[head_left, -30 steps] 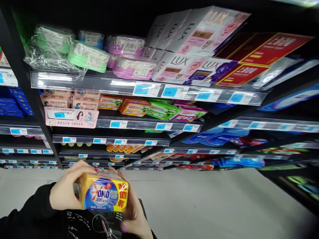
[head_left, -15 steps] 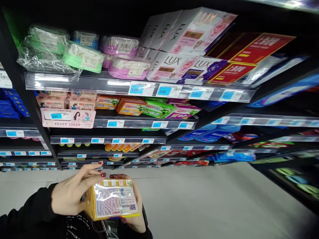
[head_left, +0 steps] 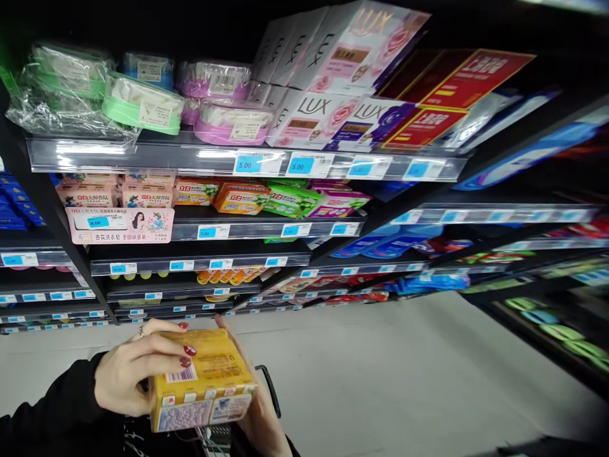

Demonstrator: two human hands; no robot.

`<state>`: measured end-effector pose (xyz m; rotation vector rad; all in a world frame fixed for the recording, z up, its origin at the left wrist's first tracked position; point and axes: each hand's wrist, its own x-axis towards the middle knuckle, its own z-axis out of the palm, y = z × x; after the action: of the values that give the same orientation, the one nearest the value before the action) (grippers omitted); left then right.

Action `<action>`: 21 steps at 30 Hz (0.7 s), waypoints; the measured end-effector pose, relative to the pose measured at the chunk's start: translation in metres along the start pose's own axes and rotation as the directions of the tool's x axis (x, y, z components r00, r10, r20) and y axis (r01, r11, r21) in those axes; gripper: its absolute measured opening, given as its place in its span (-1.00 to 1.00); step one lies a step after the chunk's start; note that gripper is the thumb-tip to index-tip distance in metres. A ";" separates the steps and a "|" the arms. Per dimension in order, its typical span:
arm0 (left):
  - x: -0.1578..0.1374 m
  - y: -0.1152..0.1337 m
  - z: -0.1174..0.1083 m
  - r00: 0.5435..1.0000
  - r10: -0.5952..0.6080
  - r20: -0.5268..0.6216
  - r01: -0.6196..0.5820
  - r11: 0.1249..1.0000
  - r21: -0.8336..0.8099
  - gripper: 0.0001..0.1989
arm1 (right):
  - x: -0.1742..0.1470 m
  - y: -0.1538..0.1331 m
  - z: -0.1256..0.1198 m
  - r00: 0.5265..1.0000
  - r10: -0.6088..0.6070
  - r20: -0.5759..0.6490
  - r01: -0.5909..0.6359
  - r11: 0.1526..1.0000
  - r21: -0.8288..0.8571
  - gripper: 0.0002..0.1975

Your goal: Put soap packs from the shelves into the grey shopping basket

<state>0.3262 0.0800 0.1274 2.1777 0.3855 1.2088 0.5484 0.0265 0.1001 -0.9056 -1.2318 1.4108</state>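
Note:
Low in the head view I hold a yellow plastic-wrapped pack (head_left: 214, 362), box-shaped, with a barcode on its upper face and fine print on the face toward me. It looks like a pack of soap, though its front is hidden. My left hand (head_left: 130, 368) grips it from the left, red-nailed fingers lying over the top near the barcode. Along the right side my right hand (head_left: 259, 406) supports it, palm against the pack and most fingers hidden behind it. Part of a basket (head_left: 219, 435) shows beneath.
Ahead stands a shelf (head_left: 152, 155) with plastic-wrapped soap dishes (head_left: 143, 105), LUX soap boxes (head_left: 309, 117) and red boxes (head_left: 423, 127). Below are laundry soap packs (head_left: 242, 198) and a pink price sign (head_left: 121, 225). Grey floor (head_left: 361, 362) stretches right, toward a shelf of slippers (head_left: 561, 333).
The pack has been tilted so its yellow barcode face now shows on top. My left fingers have come down onto that face. The view has shifted slightly to the right.

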 end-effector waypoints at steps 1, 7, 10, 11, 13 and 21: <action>0.001 0.001 -0.002 0.999 0.004 0.037 -0.005 1.000 0.022 -0.28 | -0.001 0.001 0.001 1.000 0.024 -0.007 -0.023 0.998 0.065 -0.03; -0.004 -0.004 -0.006 0.932 -0.290 0.219 0.332 0.924 -0.191 0.00 | -0.002 0.010 0.007 0.972 -0.152 -0.182 0.168 0.983 0.079 -0.16; -0.011 -0.008 -0.001 0.888 -0.377 0.264 0.460 0.740 -0.492 0.28 | -0.003 0.013 0.010 0.943 -0.260 -0.210 0.256 0.966 -0.046 -0.22; -0.012 -0.007 0.000 0.868 -0.428 0.251 0.493 0.682 -0.540 0.23 | -0.003 0.012 0.011 0.939 -0.286 -0.194 0.276 0.958 -0.076 -0.24; -0.012 -0.006 0.003 0.843 -0.488 0.226 0.522 0.641 -0.562 0.04 | -0.003 0.011 0.013 0.937 -0.317 -0.150 0.304 0.947 -0.101 -0.26; -0.023 -0.014 -0.001 0.909 -0.376 0.181 0.412 0.879 -0.242 -0.28 | -0.005 0.007 -0.013 0.993 -0.004 0.116 -0.013 0.989 0.148 -0.15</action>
<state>0.3134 0.0792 0.1036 1.8117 0.5418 0.8336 0.5604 0.0244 0.0900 -0.7334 -1.1931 1.5551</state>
